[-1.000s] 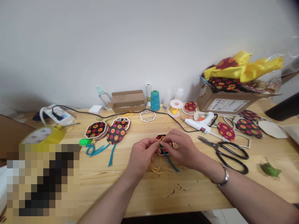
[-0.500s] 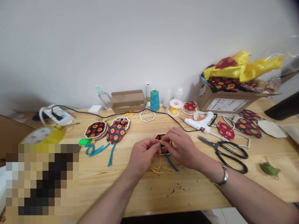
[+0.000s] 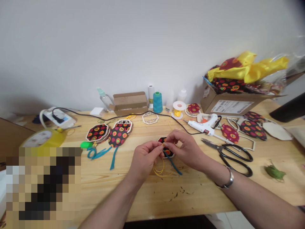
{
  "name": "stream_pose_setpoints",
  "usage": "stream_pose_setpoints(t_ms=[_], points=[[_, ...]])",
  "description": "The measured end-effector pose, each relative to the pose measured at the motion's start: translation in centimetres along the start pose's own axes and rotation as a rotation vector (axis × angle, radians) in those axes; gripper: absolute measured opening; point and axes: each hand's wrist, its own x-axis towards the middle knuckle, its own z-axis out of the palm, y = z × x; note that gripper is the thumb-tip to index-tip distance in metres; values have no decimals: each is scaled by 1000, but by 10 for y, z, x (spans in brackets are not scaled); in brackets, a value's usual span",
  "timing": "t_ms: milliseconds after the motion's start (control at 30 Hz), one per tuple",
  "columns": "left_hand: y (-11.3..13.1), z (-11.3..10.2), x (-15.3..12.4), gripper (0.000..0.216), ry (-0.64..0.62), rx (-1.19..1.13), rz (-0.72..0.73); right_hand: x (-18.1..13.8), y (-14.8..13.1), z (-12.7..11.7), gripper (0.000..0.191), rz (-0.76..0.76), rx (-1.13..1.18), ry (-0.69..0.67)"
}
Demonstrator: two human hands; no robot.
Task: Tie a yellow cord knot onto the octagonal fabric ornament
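Both hands meet over a dark flowered fabric piece (image 3: 169, 153) with a pale octagonal border, lying on the table. My left hand (image 3: 147, 156) pinches a thin yellow cord (image 3: 163, 165) between thumb and forefinger. Close beside it, my right hand (image 3: 184, 148) is closed too, its thumb and fingertips pinched on the same cord. Loose loops of that cord hang below the left fingers. A teal ribbon (image 3: 175, 165) runs from the fabric piece toward the front edge. The fingers cover much of the piece and the exact spot where the cord is gripped.
Black-handled scissors (image 3: 234, 159) and a white glue gun (image 3: 202, 125) lie to the right. Behind the hands stand a yellow cord spool (image 3: 177, 112) and a teal thread cone (image 3: 157, 102). Finished-looking flowered pieces (image 3: 97, 133) are stacked left. A cardboard box (image 3: 235, 105) holds fabric at back right.
My right hand's fingers have shifted slightly, curling in and drawing a little to the right of the left fingertips. My left hand stays nearly still; the cord loops remain in place.
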Motion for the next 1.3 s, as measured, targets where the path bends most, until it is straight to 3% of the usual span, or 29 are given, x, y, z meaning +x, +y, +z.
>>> stream_pose_setpoints(t_ms=[233,400,700,933,1300], points=[[2,2,0,20,20,-30,-5,3,6,1,17,196,153,-37],[3,2,0,20,26,-51,-11,5,8,1,25,377,325,-162],[1,1,0,18,28,-30,-11,6,-2,-2,24,480,534,-201],[4,1,0,17,37,-1,-25,6,-2,-3,22,463,546,-212],[5,0,0,16,1,28,-34,5,4,0,5,282,413,-143]])
